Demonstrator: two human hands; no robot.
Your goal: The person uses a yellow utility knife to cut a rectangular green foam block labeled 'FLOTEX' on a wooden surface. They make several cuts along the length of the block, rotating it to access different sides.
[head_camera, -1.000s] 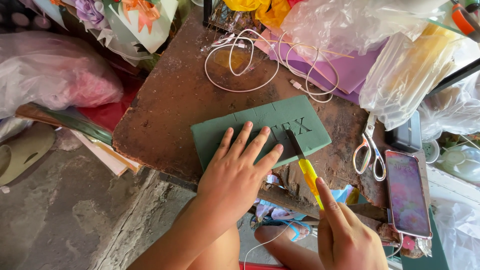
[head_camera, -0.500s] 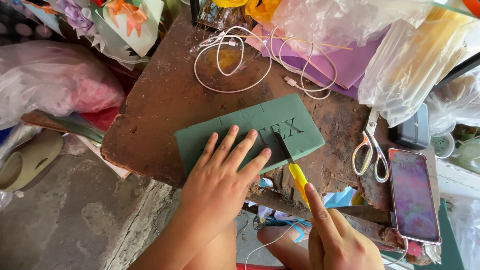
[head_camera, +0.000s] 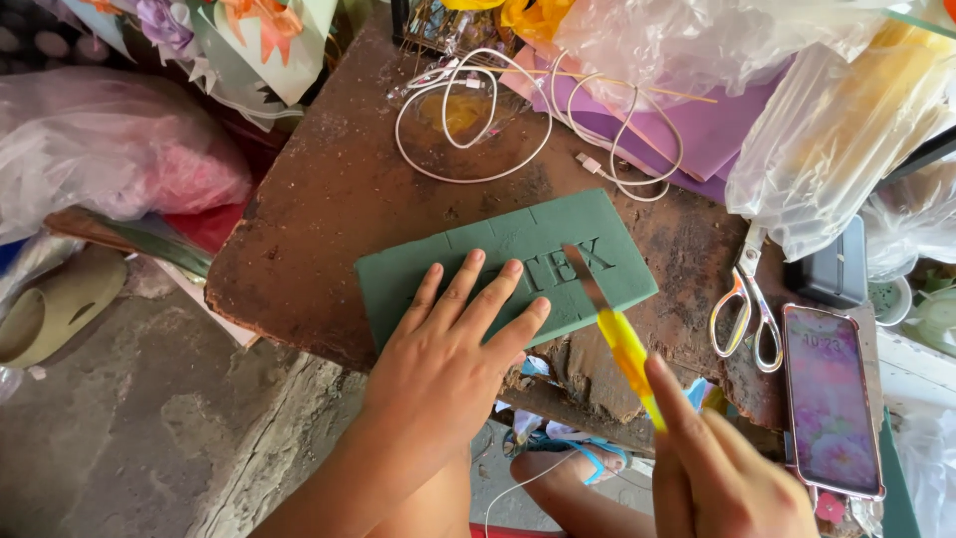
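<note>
Two hands | left hand (head_camera: 448,364) flat on foam brick (head_camera: 508,264) | right hand (head_camera: 717,478) holds knife (head_camera: 612,329)

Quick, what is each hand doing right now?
Left hand: open, flat on the green foam block.
Right hand: closed on a yellow-handled knife.

One head camera looks steeply down, close over the table (head_camera: 329,189)

Green floral foam brick (head_camera: 518,261): rectangular, lying flat on the worn brown table, skewed, right end farther from the wearer. Top face is scored into sections and embossed.

Yellow-handled utility knife (head_camera: 615,334): blade extended, tip over the brick's right half, angled up and left; contact cannot be confirmed.
</note>
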